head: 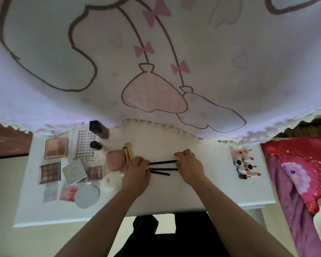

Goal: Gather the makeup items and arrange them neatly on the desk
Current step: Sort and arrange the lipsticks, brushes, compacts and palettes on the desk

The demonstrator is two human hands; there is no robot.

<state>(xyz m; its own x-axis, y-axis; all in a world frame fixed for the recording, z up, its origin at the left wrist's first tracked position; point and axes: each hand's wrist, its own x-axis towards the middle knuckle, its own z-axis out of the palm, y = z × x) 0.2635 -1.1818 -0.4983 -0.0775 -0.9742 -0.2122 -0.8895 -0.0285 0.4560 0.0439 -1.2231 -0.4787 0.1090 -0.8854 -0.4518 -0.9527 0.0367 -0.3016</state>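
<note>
Head view: white desk (174, 193) before cartoon curtain (230, 52); left hand (137, 176), right hand (190, 166) pinch black pencils (163, 161).

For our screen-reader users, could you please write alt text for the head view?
The left hand and right hand hold black pencils by their ends on a white desk. At left lie palettes and a mirror; small bottles cluster at right.

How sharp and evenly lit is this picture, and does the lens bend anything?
Head view: soft throughout, so the palette print is unreadable; dim, even light without strong glare; the wide lens bows the desk edges; the black pencils are distinguishable.
</note>
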